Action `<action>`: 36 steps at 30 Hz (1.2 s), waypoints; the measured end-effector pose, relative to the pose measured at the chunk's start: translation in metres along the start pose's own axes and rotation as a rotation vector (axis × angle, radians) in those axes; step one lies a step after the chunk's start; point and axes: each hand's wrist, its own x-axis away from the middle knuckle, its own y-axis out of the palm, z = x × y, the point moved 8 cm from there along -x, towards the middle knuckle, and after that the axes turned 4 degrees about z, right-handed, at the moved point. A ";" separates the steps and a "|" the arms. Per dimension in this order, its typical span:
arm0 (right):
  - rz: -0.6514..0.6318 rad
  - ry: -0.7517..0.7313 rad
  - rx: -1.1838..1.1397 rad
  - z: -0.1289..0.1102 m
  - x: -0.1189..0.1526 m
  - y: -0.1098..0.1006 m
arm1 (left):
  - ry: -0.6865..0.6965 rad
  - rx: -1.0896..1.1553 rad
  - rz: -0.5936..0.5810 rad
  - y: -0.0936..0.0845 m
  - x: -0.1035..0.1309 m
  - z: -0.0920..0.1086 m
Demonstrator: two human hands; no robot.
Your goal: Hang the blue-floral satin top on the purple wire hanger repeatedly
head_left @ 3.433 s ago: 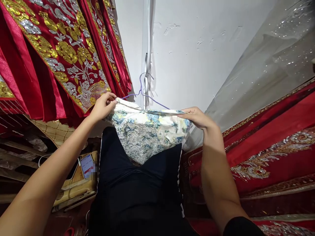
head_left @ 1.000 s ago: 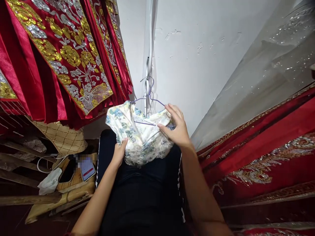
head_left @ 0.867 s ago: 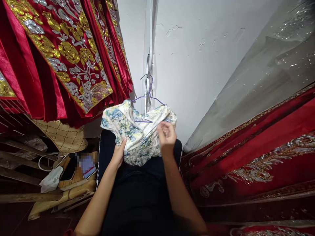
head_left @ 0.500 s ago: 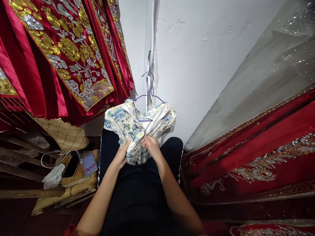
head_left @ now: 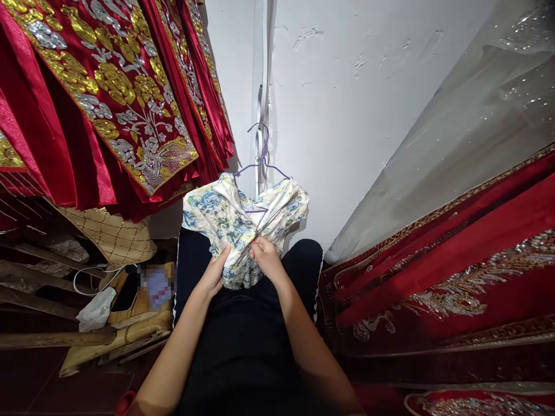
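Note:
A short-sleeved floral blouse (head_left: 236, 222), white with blue and yellow flowers, hangs by its shoulders on a thin purple wire hanger (head_left: 264, 164). It lies over my knees in front of the wall. My left hand (head_left: 214, 270) grips the blouse at its lower left side, thumb on top and the other fingers hidden beneath the cloth. My right hand (head_left: 265, 254) is closed in a pinch on the fabric at the middle front, where creases run up toward the neckline. The hanger's hook holds onto nothing that I can make out.
Red garments with gold and silver embroidery (head_left: 117, 86) hang at upper left. To the right are a sheer pale fabric (head_left: 433, 138) and red beaded cloth (head_left: 455, 300). A wooden stool-like piece (head_left: 117, 341) at lower left bears a phone (head_left: 125, 293) and a white plastic bag (head_left: 96, 309).
The view has shifted very slightly. Both hands keep their hold on the blouse, and the right one sits marginally higher on the cloth.

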 end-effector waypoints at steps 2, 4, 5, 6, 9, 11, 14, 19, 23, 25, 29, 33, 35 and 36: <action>0.014 0.025 0.024 0.002 0.000 0.000 | -0.002 0.002 -0.002 0.000 0.001 -0.001; 0.000 0.076 0.005 0.004 0.001 0.000 | 0.015 -0.002 0.008 0.000 0.001 -0.001; -0.011 0.102 -0.017 0.005 0.002 0.001 | 0.035 -0.009 0.017 -0.001 0.001 0.000; -0.020 0.121 -0.039 0.005 0.004 0.001 | 0.067 -0.022 0.034 -0.002 0.000 0.001; -0.012 0.129 -0.057 0.003 0.006 -0.002 | 0.246 -0.131 0.147 -0.012 -0.003 0.013; 0.022 0.108 -0.033 0.002 0.007 -0.008 | 0.367 -0.280 0.238 -0.020 -0.005 0.023; 0.083 0.060 -0.013 0.000 0.007 -0.018 | 0.512 -0.485 0.341 -0.026 -0.004 0.038; 0.116 0.053 -0.059 -0.001 0.008 -0.023 | 0.902 -0.746 0.548 -0.009 0.028 0.059; 0.032 0.054 -0.086 -0.004 0.010 -0.014 | 0.992 -0.854 0.167 0.039 0.026 0.044; -0.012 0.053 -0.114 -0.005 0.010 -0.010 | 0.941 -0.816 0.029 0.053 0.018 0.036; -0.089 0.119 -0.195 -0.003 0.012 -0.009 | 0.795 -0.716 -0.101 0.064 0.005 0.025; -0.166 0.194 -0.344 -0.003 0.016 -0.006 | 0.687 -0.620 -0.178 0.069 0.005 0.014; -0.203 0.216 -0.463 -0.004 0.018 -0.001 | 0.683 -0.600 -0.143 0.069 0.007 0.013; -0.216 0.225 -0.515 -0.004 0.018 0.001 | 0.690 -0.602 -0.114 0.068 0.008 0.013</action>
